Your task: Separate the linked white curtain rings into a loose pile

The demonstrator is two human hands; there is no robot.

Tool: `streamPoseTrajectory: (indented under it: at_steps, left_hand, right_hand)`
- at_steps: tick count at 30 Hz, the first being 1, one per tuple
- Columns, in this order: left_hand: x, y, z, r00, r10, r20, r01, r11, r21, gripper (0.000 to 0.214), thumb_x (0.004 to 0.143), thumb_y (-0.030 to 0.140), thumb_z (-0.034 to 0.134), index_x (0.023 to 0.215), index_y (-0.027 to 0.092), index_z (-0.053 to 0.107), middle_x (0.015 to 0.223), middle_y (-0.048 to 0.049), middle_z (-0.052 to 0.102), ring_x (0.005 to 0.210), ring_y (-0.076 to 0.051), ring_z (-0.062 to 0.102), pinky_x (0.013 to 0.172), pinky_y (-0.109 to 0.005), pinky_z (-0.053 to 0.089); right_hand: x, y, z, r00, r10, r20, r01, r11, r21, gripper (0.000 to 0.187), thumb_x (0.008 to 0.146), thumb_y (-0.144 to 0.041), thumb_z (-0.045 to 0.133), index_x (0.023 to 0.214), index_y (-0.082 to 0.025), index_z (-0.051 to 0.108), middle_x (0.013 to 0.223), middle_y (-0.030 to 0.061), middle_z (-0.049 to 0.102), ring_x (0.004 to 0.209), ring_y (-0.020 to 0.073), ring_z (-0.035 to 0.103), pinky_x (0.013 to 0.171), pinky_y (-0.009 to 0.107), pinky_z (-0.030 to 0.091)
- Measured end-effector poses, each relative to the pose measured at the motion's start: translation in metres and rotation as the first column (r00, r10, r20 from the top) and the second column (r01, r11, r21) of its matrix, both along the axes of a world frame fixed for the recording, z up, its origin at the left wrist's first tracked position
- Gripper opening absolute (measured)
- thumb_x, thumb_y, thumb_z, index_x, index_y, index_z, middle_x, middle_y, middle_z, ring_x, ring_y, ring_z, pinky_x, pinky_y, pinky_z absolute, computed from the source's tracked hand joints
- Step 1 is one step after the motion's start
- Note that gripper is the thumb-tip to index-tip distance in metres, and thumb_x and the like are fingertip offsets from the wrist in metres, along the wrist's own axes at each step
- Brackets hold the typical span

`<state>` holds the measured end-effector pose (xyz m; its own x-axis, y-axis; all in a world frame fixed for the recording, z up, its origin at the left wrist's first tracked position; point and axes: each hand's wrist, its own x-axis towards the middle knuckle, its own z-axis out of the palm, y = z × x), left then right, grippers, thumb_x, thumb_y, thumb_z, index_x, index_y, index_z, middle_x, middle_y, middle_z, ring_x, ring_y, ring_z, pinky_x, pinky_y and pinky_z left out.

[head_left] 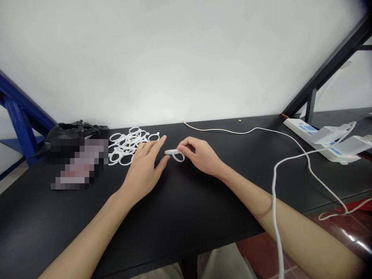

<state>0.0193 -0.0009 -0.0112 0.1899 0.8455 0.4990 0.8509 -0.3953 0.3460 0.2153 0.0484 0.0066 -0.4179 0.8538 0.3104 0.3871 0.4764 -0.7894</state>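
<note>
1. My right hand (202, 157) is nearly closed, with the thumb and fingertips pinched together on a white plastic ring (178, 156). I hold the ring just above the black table (186, 232), and I can't tell whether its lower edge touches the surface.
2. My left hand (142, 172) is open and holds nothing, with its fingers (152, 147) spread and pointing away from me. Its thumb (162, 162) sits just beside the ring in my right hand, but I can't tell whether they touch.
3. A loose pile of white plastic rings (128, 146) lies on the table, overlapping one another. It sits just past my left fingers and is the nearest pile to that hand.
4. Further left, a crumpled black plastic bag (72, 131) lies against the far side of a pixelated patch (78, 164), which hides whatever is beneath it.
5. To the right, a white cable (232, 131) runs across the table toward a white power strip (308, 130) with bulky white plugs (338, 143) in it.
6. A blue metal frame (20, 120) stands at the left end of the table, and a black metal frame (328, 66) rises at the right.
</note>
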Motion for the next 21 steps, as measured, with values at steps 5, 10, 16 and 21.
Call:
streamPoseTrajectory:
  at_steps: [5,10,16,21]
  left_hand:
    - [0.0,0.0,0.003,0.997,-0.08,-0.008,0.081,0.997,0.013,0.028,0.098,0.034,0.046,0.104,0.02,0.07,0.093,-0.005,0.071,0.09,-0.022,0.056,0.084,-0.036,0.048]
    - [0.001,-0.001,0.007,0.996,0.065,0.054,-0.062,0.996,-0.058,0.025,0.094,0.031,0.049,0.096,0.024,0.074,0.083,-0.0024,0.07,0.083,-0.02,0.06,0.075,-0.031,0.048]
    - [0.001,-0.002,0.012,0.984,0.156,0.091,-0.146,0.983,-0.116,0.025,0.088,0.031,0.05,0.089,0.026,0.075,0.082,-0.0013,0.07,0.079,-0.02,0.063,0.072,-0.03,0.048]
    - [-0.002,-0.002,0.014,0.968,0.217,0.128,-0.203,0.973,-0.113,0.025,0.085,0.03,0.05,0.091,0.026,0.075,0.083,-0.0017,0.072,0.073,-0.02,0.062,0.077,-0.032,0.049]
  right_hand:
    - [-0.003,-0.003,-0.002,0.999,0.027,-0.019,-0.027,0.999,-0.021,0.024,0.094,-0.038,0.053,0.086,-0.019,0.065,0.084,-0.0004,0.068,0.073,0.0117,0.059,0.069,0.026,0.045]
    - [0.002,-0.004,-0.003,0.987,0.078,0.139,-0.094,0.989,0.117,0.039,0.085,-0.053,0.064,0.104,-0.02,0.064,0.104,0.0054,0.067,0.097,0.0193,0.06,0.088,0.034,0.047]
    - [-0.008,-0.011,-0.011,0.909,0.199,0.366,-0.298,0.925,0.237,0.077,0.07,-0.067,0.071,0.128,-0.02,0.054,0.126,0.0108,0.06,0.116,0.0288,0.052,0.105,0.049,0.039]
    - [-0.014,-0.011,-0.016,0.879,0.138,0.456,-0.294,0.91,0.293,0.041,0.081,-0.049,0.07,0.104,-0.015,0.064,0.107,0.0101,0.064,0.1,0.0246,0.056,0.096,0.043,0.044]
